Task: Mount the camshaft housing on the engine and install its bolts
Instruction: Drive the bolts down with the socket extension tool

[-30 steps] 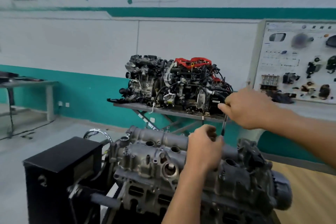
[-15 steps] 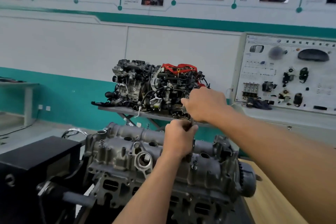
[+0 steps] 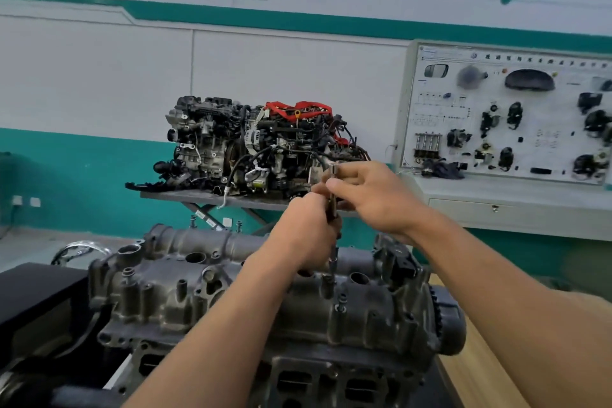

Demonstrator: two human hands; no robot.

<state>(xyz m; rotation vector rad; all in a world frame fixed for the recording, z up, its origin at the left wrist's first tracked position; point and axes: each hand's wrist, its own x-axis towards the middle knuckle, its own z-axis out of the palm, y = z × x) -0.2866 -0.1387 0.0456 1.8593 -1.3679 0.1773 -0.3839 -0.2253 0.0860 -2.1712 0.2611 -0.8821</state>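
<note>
The grey camshaft housing lies on top of the engine on the stand in front of me. A thin driver tool stands upright with its tip in a bolt boss near the housing's right half. My left hand grips the tool's shaft low down. My right hand pinches the metal top end of the tool just above. A bolt stands raised in the housing just in front of the tool. Two more bolts stick up along the far edge.
A black box of the stand sits at the left. A second engine rests on a lift table behind. A white display board with car parts stands at the right. Wooden surface lies at lower right.
The view has dropped and closed in on the engine. My right hand has come closer to my left, and both now hold the tool upright over the housing.
</note>
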